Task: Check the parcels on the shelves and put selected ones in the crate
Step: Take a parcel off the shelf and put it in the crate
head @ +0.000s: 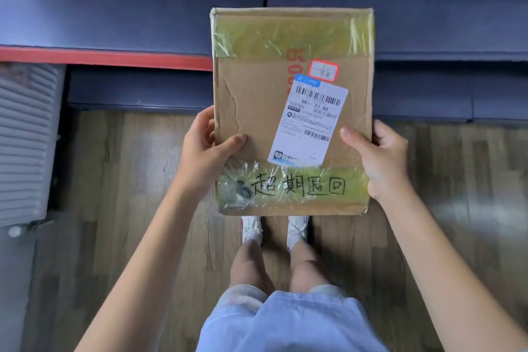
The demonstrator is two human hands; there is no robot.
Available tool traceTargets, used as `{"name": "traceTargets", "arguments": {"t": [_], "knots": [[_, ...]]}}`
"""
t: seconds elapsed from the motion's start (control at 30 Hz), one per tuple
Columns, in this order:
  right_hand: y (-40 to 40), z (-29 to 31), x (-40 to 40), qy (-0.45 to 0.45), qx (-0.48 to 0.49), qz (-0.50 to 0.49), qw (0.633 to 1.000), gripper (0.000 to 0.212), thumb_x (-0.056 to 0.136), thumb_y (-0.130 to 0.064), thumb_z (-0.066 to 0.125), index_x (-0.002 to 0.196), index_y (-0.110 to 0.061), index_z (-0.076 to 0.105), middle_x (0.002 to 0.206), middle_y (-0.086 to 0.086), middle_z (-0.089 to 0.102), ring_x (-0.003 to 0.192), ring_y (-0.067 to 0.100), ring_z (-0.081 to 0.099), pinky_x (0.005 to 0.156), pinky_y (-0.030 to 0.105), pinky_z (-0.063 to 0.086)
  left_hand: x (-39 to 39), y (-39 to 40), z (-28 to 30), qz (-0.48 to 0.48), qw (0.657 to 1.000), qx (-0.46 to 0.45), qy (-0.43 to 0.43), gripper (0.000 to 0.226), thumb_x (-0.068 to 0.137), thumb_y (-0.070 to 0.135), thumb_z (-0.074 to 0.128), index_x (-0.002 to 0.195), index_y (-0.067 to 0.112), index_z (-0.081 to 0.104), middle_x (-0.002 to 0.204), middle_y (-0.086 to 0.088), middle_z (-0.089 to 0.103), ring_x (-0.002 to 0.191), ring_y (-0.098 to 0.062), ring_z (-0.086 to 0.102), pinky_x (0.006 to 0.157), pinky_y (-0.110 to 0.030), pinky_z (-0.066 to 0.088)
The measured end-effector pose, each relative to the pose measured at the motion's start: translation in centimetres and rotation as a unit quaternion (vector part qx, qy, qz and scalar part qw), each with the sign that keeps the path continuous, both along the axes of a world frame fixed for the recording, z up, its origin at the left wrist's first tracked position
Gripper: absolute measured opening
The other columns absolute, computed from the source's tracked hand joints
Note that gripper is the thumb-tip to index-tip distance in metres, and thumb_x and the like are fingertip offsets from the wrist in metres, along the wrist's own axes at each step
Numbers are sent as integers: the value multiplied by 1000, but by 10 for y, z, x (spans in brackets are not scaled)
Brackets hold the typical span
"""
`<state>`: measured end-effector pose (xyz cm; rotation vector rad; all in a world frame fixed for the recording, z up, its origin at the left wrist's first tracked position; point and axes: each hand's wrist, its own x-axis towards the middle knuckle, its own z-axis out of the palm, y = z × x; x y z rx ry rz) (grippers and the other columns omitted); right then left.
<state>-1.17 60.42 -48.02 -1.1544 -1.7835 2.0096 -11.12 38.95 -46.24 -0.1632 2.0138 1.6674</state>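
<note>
Above floor, hands (291, 157) gripping parcel (257, 100) edges

Dark wood-plank floor (120, 208) runs below dark blue shelves (128, 8), one with a red front edge (100, 57). A grey ribbed panel (23, 146) stands at the left.

The parcel (257, 100) is brown cardboard, with shiny yellow-green tape (291, 37) across the top and bottom. Black writing (300, 184) is seen on the lower tape. A white label (310, 126) with black bar stripes and a blue corner is stuck on. The shelves (128, 8) are dark blue, with one red edge (105, 58). The floor (128, 180) is brown striped wood.
</note>
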Motion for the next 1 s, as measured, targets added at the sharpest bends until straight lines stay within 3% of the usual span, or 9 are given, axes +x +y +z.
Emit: {"name": "traceTargets", "arguments": {"t": [0.2,0.27,0.4,0.5,0.63,0.73,0.87,0.93,1.0], "knots": [[-6,-89,-1,-39,-14,-9,999,20,76,1,70,79,-19,66,69,-14,71,75,10,60,74,28,53,-11,-9,-88,-21,998,-46,-32,43,81,-8,61,118,12,50,92,6,63,73,2,62,62,-12,50],[-6,-118,-1,-46,-23,-16,999,22,76,2,69,83,-19,67,71,-14,72,74,8,62,75,27,54,-13,-7,-119,-32,997,-57,-37,43,81,-8,61,117,14,50,94,6,62,80,-4,61,65,-14,52],[-2,-168,-4,-52,-32,-15,998,25,78,4,66,86,-21,66,71,-16,71,70,0,62,72,19,54,-15,-5,-179,-48,994,-89,-38,50,80,-1,65,123,17,48,109,-4,61,99,-23,61,81,-35,55],[2,-203,-10,-55,-35,-4,998,25,79,4,65,86,-20,66,71,-16,72,69,-1,62,71,19,54,-14,1,-215,-50,992,-110,-26,58,78,2,68,128,19,45,109,-4,60,98,-21,60,84,-42,54],[5,-245,-21,-56,-33,7,998,23,79,4,65,86,-18,65,71,-16,71,68,-1,63,67,18,53,-16,11,-250,-43,989,-138,-22,63,76,8,69,131,19,41,105,-3,57,80,-12,60,81,-43,56],[2,-274,-28,-61,-40,12,997,21,80,3,65,91,-15,65,72,-15,72,70,0,63,68,19,53,-21,13,-274,-45,985,-166,-20,68,70,18,65,132,21,37,104,0,56,88,-20,61,83,-44,54],[-4,-312,-27,-69,-57,20,996,22,81,5,61,94,-13,63,72,-17,71,69,-3,64,66,16,52,-21,10,-309,-83,971,-224,13,72,77,5,64,140,12,28,106,3,50,86,-16,52,79,-25,45],[-6,-329,-24,-81,-64,21,994,22,82,5,61,95,-13,63,73,-17,72,70,-3,64,68,16,52,-21,8,-324,-89,969,-231,-5,74,74,10,64,139,13,29,105,1,50,89,-21,54,78,-28,46],[-8,-345,-21,-91,-75,23,993,22,82,5,60,97,-12,63,75,-15,72,73,-1,64,70,18,52,-22,6,-336,-87,968,-232,-24,75,73,15,62,140,13,29,113,-3,53,101,-28,57,87,-38,49]]}}
